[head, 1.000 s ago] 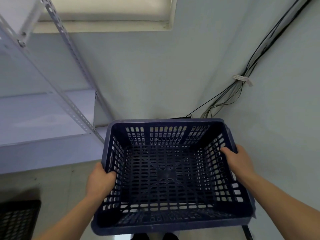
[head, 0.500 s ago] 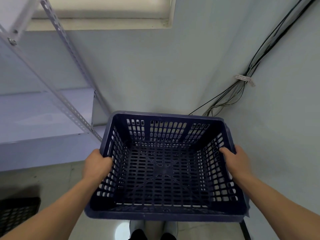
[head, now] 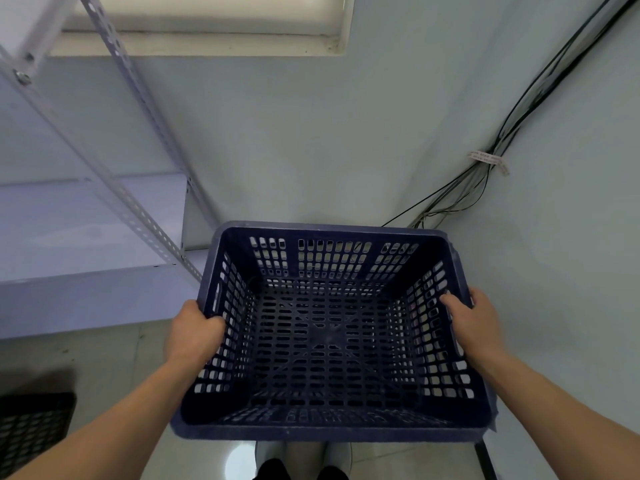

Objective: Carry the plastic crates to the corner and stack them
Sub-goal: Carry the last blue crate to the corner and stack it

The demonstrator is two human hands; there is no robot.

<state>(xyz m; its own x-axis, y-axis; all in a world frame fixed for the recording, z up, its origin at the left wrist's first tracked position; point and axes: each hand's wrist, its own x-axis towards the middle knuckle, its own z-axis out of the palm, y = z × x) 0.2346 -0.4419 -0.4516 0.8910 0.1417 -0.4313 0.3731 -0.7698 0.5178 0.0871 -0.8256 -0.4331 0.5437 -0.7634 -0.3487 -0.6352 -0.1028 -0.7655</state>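
A dark blue perforated plastic crate [head: 332,344] hangs in front of me, held level and empty, close to the room's corner. My left hand [head: 192,332] grips its left rim, fingers curled over the edge. On the opposite side my right hand [head: 474,323] grips the right rim with the thumb inside the wall. A second, black crate [head: 33,429] lies on the floor at the lower left, partly cut off by the frame edge.
A white slotted-angle metal shelf [head: 93,216] stands along the left wall. Bundled cables [head: 485,174] run down the right wall into the corner. A window ledge [head: 194,46] sits high on the far wall. My feet show on the glossy tiled floor [head: 104,368] below the crate.
The crate has risen slightly in view and shifted a little toward the corner wall. Both hands keep the same grip on its rims.
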